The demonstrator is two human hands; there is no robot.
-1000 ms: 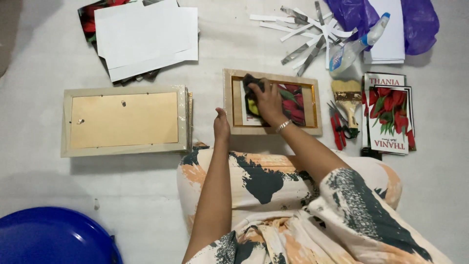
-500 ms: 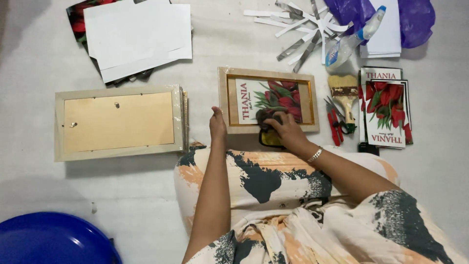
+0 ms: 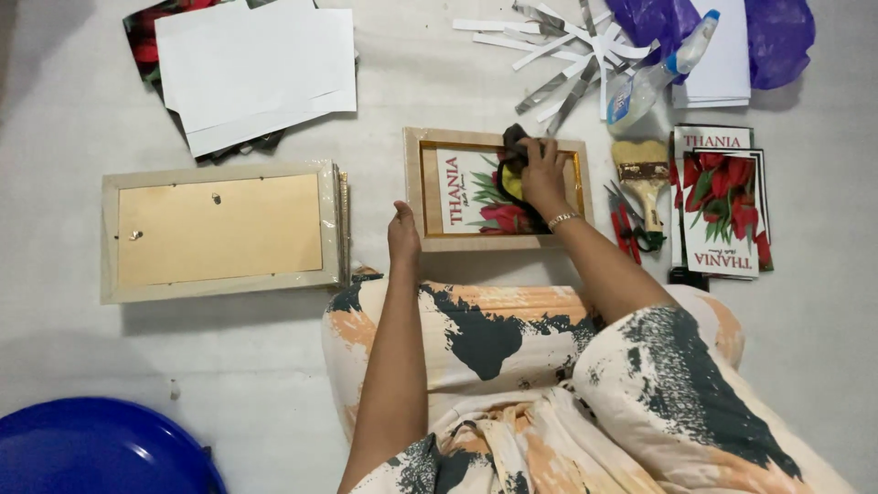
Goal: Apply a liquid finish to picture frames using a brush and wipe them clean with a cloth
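Note:
A light wooden picture frame [image 3: 413,183] with a red-flower print lies on the white floor in front of me. My right hand [image 3: 541,176] presses a dark and yellow cloth [image 3: 510,165] onto the upper right part of its glass. My left hand [image 3: 403,234] rests against the frame's lower left corner, fingers together, holding it still.
A second frame [image 3: 219,230] lies face down at the left, white sheets [image 3: 256,66] behind it. At the right are a spray bottle [image 3: 651,80], a paintbrush [image 3: 644,174], red pliers [image 3: 626,232], flower prints [image 3: 722,201], paper strips [image 3: 549,41] and purple bags [image 3: 777,37]. A blue basin [image 3: 91,448] sits bottom left.
My right hand slid the cloth from the frame's upper left down to its lower middle, then up toward the upper right. My left hand stayed at the frame's edge.

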